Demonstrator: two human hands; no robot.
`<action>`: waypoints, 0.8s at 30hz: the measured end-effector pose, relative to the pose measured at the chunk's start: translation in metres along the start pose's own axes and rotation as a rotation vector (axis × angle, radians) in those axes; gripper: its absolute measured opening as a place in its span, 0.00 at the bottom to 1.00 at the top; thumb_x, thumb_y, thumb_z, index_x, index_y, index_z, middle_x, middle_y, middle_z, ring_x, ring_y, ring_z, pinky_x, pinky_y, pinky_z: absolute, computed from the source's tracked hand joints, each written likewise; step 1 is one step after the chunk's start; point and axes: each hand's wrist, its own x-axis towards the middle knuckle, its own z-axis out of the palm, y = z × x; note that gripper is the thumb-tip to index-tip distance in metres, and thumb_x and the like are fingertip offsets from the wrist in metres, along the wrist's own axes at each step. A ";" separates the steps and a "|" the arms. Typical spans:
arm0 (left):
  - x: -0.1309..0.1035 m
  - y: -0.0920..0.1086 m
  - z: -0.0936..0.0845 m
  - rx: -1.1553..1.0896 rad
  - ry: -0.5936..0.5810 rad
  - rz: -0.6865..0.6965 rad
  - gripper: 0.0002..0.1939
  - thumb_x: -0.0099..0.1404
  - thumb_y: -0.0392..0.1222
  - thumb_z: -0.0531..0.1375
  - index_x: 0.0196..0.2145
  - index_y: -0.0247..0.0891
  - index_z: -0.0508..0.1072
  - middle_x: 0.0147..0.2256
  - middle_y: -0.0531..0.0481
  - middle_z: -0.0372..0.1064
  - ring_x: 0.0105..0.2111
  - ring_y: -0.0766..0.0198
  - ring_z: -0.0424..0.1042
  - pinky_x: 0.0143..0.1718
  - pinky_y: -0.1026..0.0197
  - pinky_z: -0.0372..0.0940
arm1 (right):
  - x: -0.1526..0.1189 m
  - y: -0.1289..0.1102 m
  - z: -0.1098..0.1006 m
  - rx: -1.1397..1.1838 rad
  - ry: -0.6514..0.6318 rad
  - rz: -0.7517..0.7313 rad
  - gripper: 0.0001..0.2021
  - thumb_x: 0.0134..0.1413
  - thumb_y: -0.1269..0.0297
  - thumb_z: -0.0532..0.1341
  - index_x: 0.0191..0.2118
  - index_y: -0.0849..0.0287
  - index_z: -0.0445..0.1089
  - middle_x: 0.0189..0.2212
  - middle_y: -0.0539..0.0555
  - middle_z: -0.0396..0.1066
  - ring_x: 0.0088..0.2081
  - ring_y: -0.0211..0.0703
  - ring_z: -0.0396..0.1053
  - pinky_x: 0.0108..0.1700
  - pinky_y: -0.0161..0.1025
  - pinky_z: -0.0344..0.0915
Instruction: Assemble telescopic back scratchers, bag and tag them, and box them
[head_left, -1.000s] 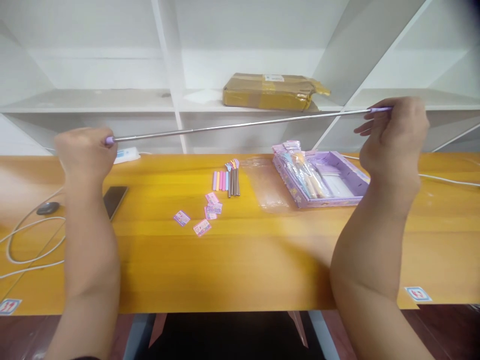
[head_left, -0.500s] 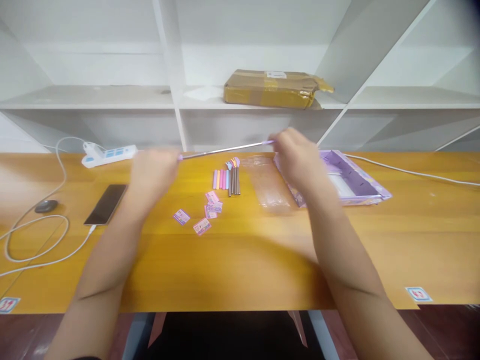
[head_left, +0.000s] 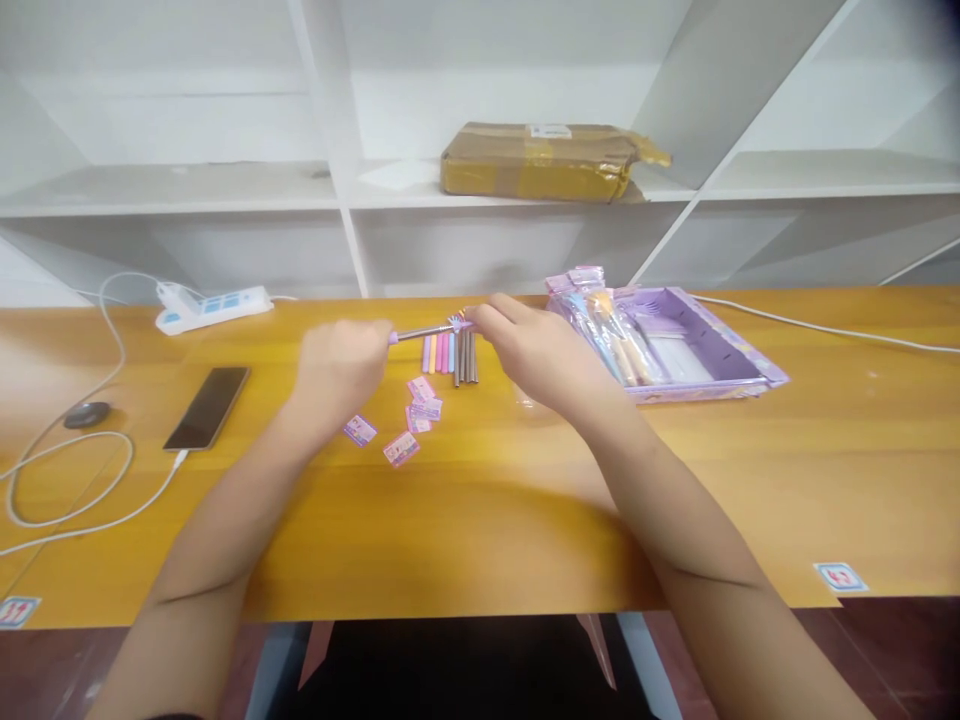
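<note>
My left hand is closed around the purple handle of a telescopic back scratcher, whose metal shaft runs to the right. My right hand pinches its purple far end. The shaft is held roughly level, above the table. Just behind and below it lie several coloured sticks in a row, beside several metal rods with hand-shaped tops partly hidden by my right hand. Small printed pink and purple cards are scattered nearer to me.
On the right, a purple tray holds clear-bagged items. A phone on a white cable, a dark mouse-like object and a power strip are at left. A taped cardboard box sits on the shelf behind.
My hands have come closer together, and the back scratcher's shaft has shortened between them. My right hand moved left and down, uncovering the bagged items in the tray.
</note>
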 end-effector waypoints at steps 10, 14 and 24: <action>0.009 -0.001 0.005 -0.268 -0.099 0.117 0.12 0.75 0.52 0.56 0.38 0.44 0.73 0.33 0.44 0.78 0.32 0.51 0.76 0.30 0.52 0.57 | -0.002 0.037 -0.017 0.123 -0.009 0.098 0.14 0.80 0.56 0.55 0.53 0.53 0.77 0.44 0.58 0.83 0.40 0.54 0.78 0.39 0.44 0.60; 0.010 0.000 0.005 -0.327 -0.101 0.151 0.11 0.77 0.46 0.51 0.41 0.45 0.71 0.36 0.45 0.79 0.33 0.51 0.76 0.31 0.52 0.56 | -0.001 0.053 -0.017 0.120 -0.091 0.153 0.15 0.78 0.56 0.56 0.45 0.54 0.78 0.40 0.58 0.83 0.36 0.51 0.75 0.37 0.43 0.57; 0.018 -0.005 0.016 -0.291 -0.103 0.099 0.15 0.82 0.47 0.46 0.42 0.44 0.69 0.37 0.43 0.79 0.32 0.51 0.75 0.31 0.52 0.52 | 0.009 0.098 0.018 -0.115 -0.224 0.299 0.20 0.79 0.60 0.51 0.46 0.61 0.80 0.45 0.67 0.83 0.44 0.58 0.78 0.40 0.45 0.60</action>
